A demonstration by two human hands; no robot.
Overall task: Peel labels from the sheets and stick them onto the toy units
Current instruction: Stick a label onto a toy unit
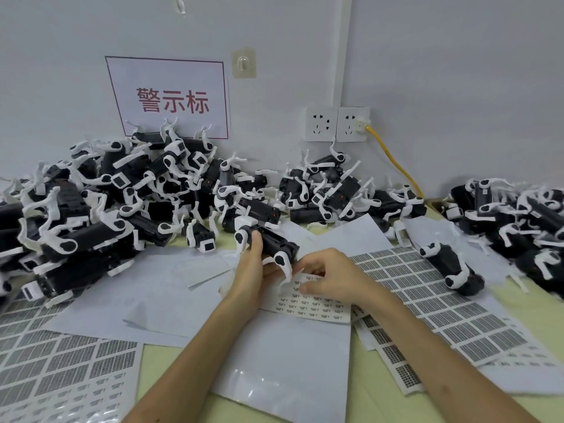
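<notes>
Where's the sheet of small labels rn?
Head view, centre: the white sheet of small printed labels lies under the right hand, left of the grey-block label sheet, below the black-and-white toy unit in the left hand.

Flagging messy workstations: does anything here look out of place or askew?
Yes. The label sheets lie overlapped and skewed, and one toy unit lies tipped over on those at right, apart from the heaps. No damage shows.

Wall sign (167, 97), 11 o'clock: white paper with a red border, bearing three large red characters, "警示标". Small-label sheet (314, 305), centre, and grey-block label sheets (433, 294), 3 and 8 o'clock: printed, but the print is too small to read.
</notes>
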